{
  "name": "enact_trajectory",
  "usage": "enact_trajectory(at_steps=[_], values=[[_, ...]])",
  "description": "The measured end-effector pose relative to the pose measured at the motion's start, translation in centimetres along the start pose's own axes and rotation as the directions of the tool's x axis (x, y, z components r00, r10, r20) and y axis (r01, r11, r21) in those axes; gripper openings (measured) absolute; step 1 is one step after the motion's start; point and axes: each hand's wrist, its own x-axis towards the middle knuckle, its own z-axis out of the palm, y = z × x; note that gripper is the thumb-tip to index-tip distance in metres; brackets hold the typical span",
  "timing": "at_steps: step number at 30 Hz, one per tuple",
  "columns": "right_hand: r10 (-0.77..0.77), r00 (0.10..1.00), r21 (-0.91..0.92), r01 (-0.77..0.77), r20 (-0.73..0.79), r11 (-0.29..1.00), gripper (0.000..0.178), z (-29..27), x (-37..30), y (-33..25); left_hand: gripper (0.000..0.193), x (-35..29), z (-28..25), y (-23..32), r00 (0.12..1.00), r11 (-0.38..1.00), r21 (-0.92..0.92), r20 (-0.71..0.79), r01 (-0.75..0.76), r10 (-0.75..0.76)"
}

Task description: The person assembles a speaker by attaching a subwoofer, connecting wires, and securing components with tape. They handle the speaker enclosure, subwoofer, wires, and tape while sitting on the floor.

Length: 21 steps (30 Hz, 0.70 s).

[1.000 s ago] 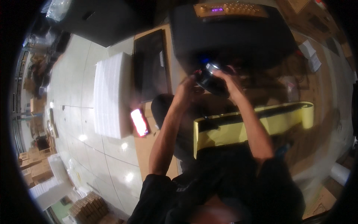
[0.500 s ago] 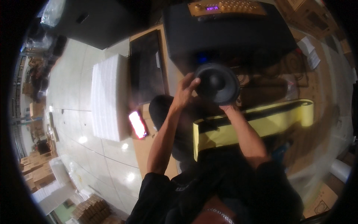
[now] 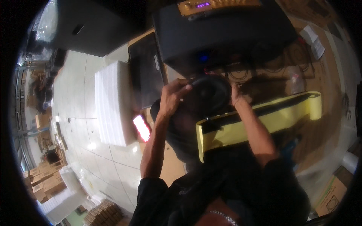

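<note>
A round black speaker driver (image 3: 209, 93) is held between my two hands, in front of a large black speaker cabinet (image 3: 222, 34). My left hand (image 3: 172, 96) grips its left rim, thumb on the near face. On the right rim, my right hand (image 3: 235, 93) is closed, with its fingers partly hidden behind the driver. The driver's face is darker and tilted now. Below it and to the right lies a strip of yellow-backed black foam (image 3: 256, 122), rolled up at its right end.
A gold amplifier panel (image 3: 220, 5) with a lit display tops the cabinet. To the left are a black panel (image 3: 145, 69), a white foam block (image 3: 111, 103) and a glowing phone (image 3: 141, 128). Brown cardboard (image 3: 320, 81) lies under the work at right.
My hands have moved slightly left, and the speaker driver has tilted so its cone faces me less squarely. My right hand has shifted up along its right rim.
</note>
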Motion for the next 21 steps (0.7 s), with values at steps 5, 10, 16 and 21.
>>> enact_trajectory(at_steps=[5, 10, 16, 21], values=[[0.257, 0.963, -0.028, -0.26, -0.08, 0.965, 0.056, 1.6, 2.2, -2.3, 0.035, -0.8, 0.0, 0.4, 0.984, 0.995, -0.009, -0.144, -0.104, 0.102], [0.285, 0.957, -0.118, -0.29, -0.056, 0.95, 0.048, 2.5, 3.7, -4.1, 0.033, -1.3, 0.2, 1.0, 0.98, 0.994, -0.049, -0.18, -0.096, 0.086], [0.197, 0.973, 0.037, -0.194, -0.119, 0.98, 0.053, 2.9, 2.0, -4.0, 0.02, -1.8, 0.9, -0.4, 0.967, 0.99, -0.103, -0.245, -0.101, 0.074], [0.07, 0.942, -0.053, -0.093, -0.327, 0.994, 0.074, 3.5, -0.9, -1.7, 0.018, -1.1, 1.9, -2.1, 0.944, 0.958, -0.224, -0.312, -0.178, 0.103]])
